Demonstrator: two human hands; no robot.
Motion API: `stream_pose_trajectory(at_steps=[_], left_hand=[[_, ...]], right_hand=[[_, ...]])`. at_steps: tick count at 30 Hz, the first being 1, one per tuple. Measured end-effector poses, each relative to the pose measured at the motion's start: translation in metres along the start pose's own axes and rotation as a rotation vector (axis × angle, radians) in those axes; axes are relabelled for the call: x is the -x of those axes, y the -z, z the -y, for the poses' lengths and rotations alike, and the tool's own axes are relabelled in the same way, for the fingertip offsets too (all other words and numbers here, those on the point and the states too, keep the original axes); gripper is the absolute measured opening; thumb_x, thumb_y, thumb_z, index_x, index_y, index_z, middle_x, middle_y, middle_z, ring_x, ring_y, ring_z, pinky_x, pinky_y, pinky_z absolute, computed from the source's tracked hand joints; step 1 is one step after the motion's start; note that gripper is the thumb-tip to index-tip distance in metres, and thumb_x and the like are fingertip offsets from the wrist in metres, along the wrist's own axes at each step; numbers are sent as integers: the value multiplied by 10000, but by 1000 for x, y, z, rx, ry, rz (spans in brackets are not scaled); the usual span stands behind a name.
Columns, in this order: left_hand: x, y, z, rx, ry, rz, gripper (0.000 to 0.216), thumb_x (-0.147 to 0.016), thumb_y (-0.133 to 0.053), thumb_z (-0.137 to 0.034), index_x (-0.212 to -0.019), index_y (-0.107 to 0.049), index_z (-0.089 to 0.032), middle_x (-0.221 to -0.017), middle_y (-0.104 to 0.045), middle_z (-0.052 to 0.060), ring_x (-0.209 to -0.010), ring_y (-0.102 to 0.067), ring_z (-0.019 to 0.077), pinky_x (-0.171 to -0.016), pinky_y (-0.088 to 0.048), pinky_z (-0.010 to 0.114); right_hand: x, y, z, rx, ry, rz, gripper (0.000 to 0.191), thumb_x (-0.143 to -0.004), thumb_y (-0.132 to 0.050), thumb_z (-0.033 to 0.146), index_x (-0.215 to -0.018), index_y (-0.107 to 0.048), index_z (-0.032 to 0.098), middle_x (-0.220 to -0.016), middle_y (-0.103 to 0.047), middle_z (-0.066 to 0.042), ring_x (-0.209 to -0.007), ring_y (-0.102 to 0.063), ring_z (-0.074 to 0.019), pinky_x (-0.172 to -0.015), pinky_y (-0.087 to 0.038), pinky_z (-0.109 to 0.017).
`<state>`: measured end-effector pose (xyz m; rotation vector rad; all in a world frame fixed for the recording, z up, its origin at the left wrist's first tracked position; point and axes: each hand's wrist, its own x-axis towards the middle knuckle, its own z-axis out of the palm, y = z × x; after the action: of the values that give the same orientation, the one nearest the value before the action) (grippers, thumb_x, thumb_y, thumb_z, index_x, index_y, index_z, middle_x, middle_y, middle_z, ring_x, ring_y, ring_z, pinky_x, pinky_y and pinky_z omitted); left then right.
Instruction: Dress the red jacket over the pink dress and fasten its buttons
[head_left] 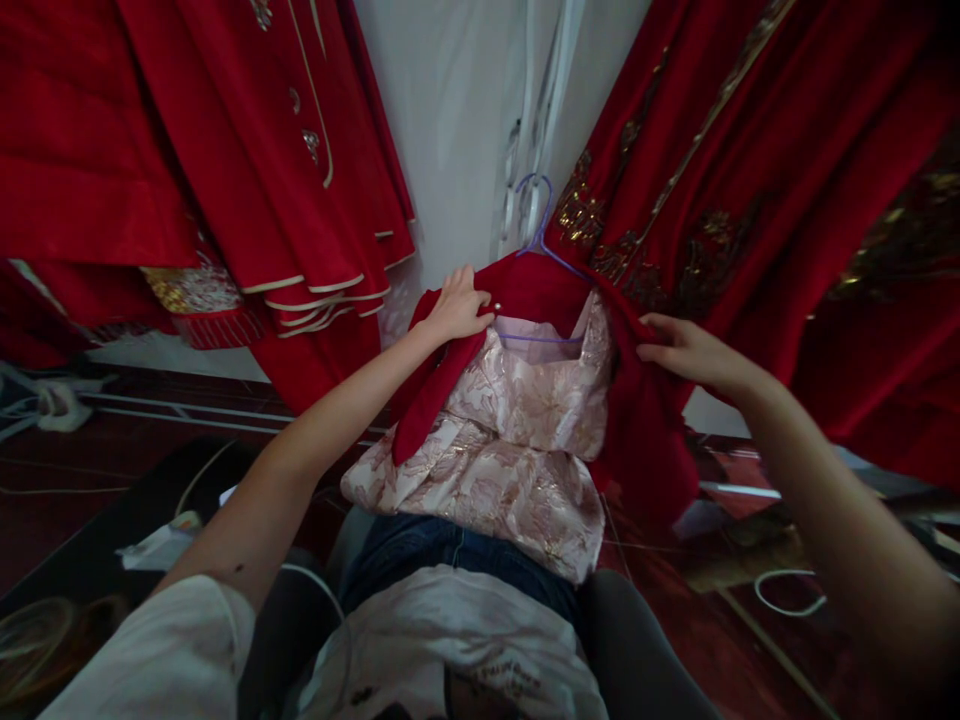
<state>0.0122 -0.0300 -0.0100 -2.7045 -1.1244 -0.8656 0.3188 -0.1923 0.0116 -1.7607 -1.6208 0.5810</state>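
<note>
A red jacket (431, 410) lies over a pale pink floral brocade dress (540, 405); both are on a purple hanger (541, 215) in front of me. My left hand (459, 305) is closed on the jacket's edge near the shoulder, thumb and fingers curled at the cloth. At the other shoulder, my right hand (686, 352) has thumb and forefinger apart against the jacket's right side; its other fingers are partly hidden. The dress's skirt spreads down towards my lap.
Red garments with pale trim (300, 200) hang on the left, and red garments with gold decoration (720, 200) on the right. Behind the hanger is a white surface (450, 120). A dark surface with a white object (161, 545) lies at lower left.
</note>
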Motion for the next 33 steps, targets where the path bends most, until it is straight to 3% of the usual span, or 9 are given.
stream_pose_trajectory(at_steps=[4,6,9,11,14,19,24,29,33], left_hand=[[4,-6,-9,31,36,-42,197,-813,-575,-324,-842,-671,-155,-1120,-497,180,-1164,-428,383,-955,-340,529],[5,-10,-12,34,69,-66,214,-838,-542,-321,-904,-674,-166,-1134,-497,173,-1170,-424,378,-955,-341,531],[5,-14,-11,31,118,-95,242,-867,-500,-316,-984,-668,-188,-1160,-498,161,-1181,-422,367,-964,-339,534],[5,-14,-8,53,149,-115,243,-876,-485,-313,-991,-663,-193,-1200,-489,157,-1205,-409,364,-982,-330,540],[13,-14,-7,129,155,-141,202,-871,-481,-268,-958,-650,-201,-1302,-454,136,-1283,-346,346,-1048,-277,549],[58,-27,-36,147,94,-170,161,-842,-509,-221,-958,-619,-203,-1409,-365,112,-1343,-261,310,-1107,-233,529],[96,-47,-77,54,217,-183,226,-889,-460,-243,-1060,-601,-199,-1212,-481,139,-1126,-440,289,-957,-380,454],[88,-38,-80,35,188,-137,201,-912,-449,-277,-1045,-589,-218,-1082,-559,105,-1052,-513,268,-910,-388,439],[70,-29,-66,197,189,-164,147,-896,-491,-293,-987,-570,-209,-968,-592,78,-875,-592,217,-772,-439,334]], right_hand=[[-14,-47,11,24,203,-327,338,-679,-602,245,-968,-428,243,-819,-592,-3,-705,-559,-177,-664,-462,-292],[-25,-71,17,-9,294,-404,309,-694,-571,252,-951,-399,248,-834,-583,-2,-739,-565,-176,-711,-468,-299],[-38,-108,25,-157,399,-373,254,-722,-517,254,-929,-371,250,-823,-563,9,-743,-569,-160,-712,-471,-286],[-43,-130,28,-201,452,-284,275,-714,-533,251,-934,-368,248,-806,-550,18,-730,-566,-151,-706,-474,-280],[-45,-152,28,-248,485,-199,311,-706,-568,254,-946,-370,245,-814,-541,18,-724,-565,-145,-710,-483,-286],[-35,-162,29,-412,421,-369,460,-740,-585,285,-1103,-303,274,-984,-541,-20,-780,-596,-151,-657,-508,-285],[-24,-163,38,-454,496,-416,449,-763,-521,223,-1165,-332,293,-1096,-524,-46,-911,-601,-162,-735,-528,-291],[-21,-162,34,-448,516,-338,399,-741,-497,187,-1115,-401,288,-1084,-555,-37,-976,-598,-169,-816,-523,-307],[-15,-163,34,-418,510,-230,398,-767,-531,225,-1136,-398,288,-1083,-583,-35,-897,-620,-171,-733,-531,-303]])
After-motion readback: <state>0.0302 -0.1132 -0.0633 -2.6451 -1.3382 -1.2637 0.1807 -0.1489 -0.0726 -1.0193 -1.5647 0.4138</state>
